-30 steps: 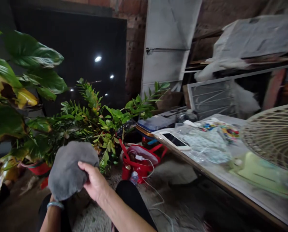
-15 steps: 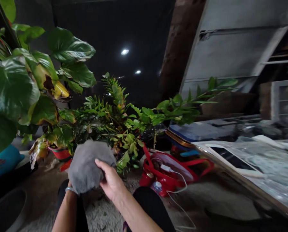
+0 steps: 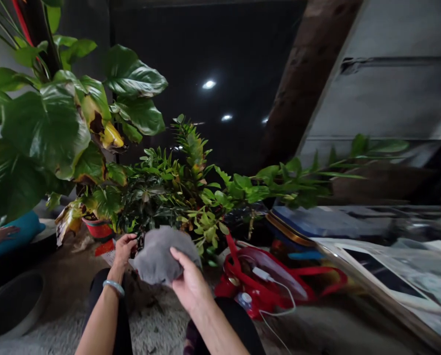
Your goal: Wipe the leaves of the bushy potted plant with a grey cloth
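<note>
A soft grey fuzzy piece (image 3: pixel 165 255), rounded and slightly floppy, hangs in front of my knees. My right hand (image 3: pixel 189 283) grips its right side, thumb on top and the other fingers underneath. Exactly what the piece is, I cannot tell. Just left of it is my left hand (image 3: pixel 123 252), apart from the main body of the piece, with a pale bracelet (image 3: pixel 114 288) on the wrist. Its fingers are bent together in a pinch; anything between them is too small to make out.
Leafy potted plants (image 3: pixel 161 192) fill the space ahead. A red bag (image 3: pixel 264 286) with a white cable stands by my right knee. To the right, a table (image 3: pixel 353 276) bears a white tablet-like device (image 3: pixel 383 276). A dark tub (image 3: pixel 13 305) and another person's hand (image 3: pixel 2 235) are at left.
My left hand has come out from behind the grey piece to its left. The piece now looks flatter and sits lower, still in my right hand. The view has shifted left.
</note>
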`<state>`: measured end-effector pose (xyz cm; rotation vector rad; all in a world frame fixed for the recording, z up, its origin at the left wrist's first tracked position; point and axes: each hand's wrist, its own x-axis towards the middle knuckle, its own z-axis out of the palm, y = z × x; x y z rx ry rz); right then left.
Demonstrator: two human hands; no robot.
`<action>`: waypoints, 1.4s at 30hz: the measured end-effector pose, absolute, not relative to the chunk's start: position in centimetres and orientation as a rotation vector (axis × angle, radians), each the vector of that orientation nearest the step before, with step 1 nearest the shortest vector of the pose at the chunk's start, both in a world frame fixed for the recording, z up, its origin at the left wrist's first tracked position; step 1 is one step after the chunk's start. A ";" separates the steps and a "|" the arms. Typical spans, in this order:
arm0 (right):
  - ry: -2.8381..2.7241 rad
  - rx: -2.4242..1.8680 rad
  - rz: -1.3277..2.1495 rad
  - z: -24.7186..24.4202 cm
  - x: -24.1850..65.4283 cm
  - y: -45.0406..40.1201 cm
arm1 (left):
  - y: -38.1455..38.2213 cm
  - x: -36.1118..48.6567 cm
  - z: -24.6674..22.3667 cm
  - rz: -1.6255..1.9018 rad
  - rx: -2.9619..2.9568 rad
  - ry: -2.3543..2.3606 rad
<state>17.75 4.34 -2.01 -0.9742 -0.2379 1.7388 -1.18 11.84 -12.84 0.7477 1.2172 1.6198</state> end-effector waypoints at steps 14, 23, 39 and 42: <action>-0.461 -1.231 1.687 -5.4 15.3 2.1 | 11.5 -1.9 -11.7 1.644 0.739 1.333; -0.531 -1.082 1.468 -1.4 14.2 7.0 | 10.8 -1.3 -11.3 1.679 0.757 1.290; -0.382 -0.973 1.459 0.1 17.6 10.4 | 10.8 -1.6 -12.0 1.939 0.765 1.651; -0.317 -1.170 1.581 -4.0 17.1 8.3 | 10.7 -1.8 -11.6 2.064 0.896 1.884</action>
